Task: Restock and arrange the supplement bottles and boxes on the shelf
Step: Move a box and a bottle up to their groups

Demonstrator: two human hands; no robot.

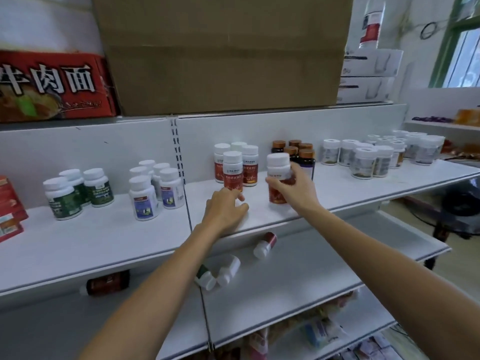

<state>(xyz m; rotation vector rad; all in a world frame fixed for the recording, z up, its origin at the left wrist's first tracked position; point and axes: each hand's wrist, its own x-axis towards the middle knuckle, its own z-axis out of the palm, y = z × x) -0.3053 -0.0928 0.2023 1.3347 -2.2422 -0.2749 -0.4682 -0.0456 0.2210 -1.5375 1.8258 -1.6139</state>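
The right hand (293, 189) grips an upright red-labelled bottle (278, 175). The left hand (224, 209) lies open over the shelf (104, 235), fingers relaxed.

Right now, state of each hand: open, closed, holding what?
Left hand: open, holds nothing, fingers by the standing red-label bottles.
Right hand: grips a white-capped red-label bottle.

Three green-labelled bottles (63, 201), five blue-labelled bottles (143, 202), five red-labelled bottles (232, 170) and five copper-capped dark bottles (306, 158) are counted on the shelf (104, 242). Perhaps a dozen blurred grey-labelled jars (363, 163) are seen. Four fallen bottles (265, 246) are counted below.
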